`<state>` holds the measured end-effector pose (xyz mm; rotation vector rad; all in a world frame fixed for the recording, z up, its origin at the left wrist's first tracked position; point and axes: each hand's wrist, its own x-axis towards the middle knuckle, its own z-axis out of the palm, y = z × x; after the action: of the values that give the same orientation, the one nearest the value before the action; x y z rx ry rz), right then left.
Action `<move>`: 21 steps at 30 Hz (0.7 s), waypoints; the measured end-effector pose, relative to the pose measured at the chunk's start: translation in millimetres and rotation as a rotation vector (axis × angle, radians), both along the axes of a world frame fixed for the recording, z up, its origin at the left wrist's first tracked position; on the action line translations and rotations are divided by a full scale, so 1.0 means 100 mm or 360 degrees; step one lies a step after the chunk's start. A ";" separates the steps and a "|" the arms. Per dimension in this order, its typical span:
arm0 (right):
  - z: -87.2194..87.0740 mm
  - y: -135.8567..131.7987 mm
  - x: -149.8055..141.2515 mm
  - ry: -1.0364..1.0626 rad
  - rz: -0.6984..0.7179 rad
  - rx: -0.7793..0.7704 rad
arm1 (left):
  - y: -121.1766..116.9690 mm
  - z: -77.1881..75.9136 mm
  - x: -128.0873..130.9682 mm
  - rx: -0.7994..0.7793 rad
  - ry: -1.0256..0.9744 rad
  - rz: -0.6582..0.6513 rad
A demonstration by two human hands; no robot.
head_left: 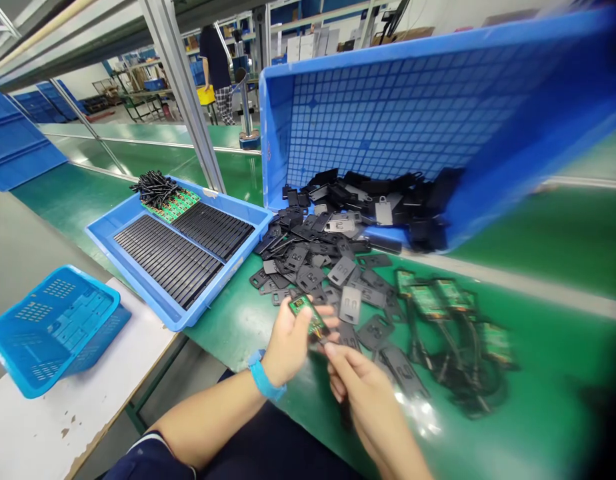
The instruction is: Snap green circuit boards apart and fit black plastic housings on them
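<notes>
My left hand (291,340) holds a small green circuit board (308,316) with a two-digit display, the thumb lying over its edge. At the lower end of the board, wires come off, and my right hand (355,377) pinches there with thumb and forefinger; a dark cable seems to hang below that hand. Just beyond both hands lies a heap of flat black plastic covers (313,253). Several more circuit boards with black cables (448,297) lie to the right, blurred.
A large blue crate (378,113) lies tipped on its side, black covers spilling from it. Left of it stands a shallow blue tray (175,320) with rows of black strips and green boards. A blue basket (83,333) sits on a white board. Someone (217,67) stands in the background.
</notes>
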<state>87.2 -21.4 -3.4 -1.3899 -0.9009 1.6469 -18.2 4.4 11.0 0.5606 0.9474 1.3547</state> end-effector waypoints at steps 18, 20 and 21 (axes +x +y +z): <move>0.05 -0.07 -0.02 -0.0508 -0.0097 0.0536 | -0.14 0.07 0.08 0.0026 0.0142 0.0101; 0.04 -0.09 -0.04 -0.0453 -0.0146 0.0500 | -0.16 0.07 0.10 0.0001 0.0174 0.0174; 0.04 -0.09 -0.05 -0.0429 -0.0151 0.0483 | -0.17 0.07 0.10 -0.0004 0.0203 0.0201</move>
<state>82.4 -30.1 0.4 -1.4344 -1.1661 1.2109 -7.9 -12.1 17.7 0.5992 1.1033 1.4434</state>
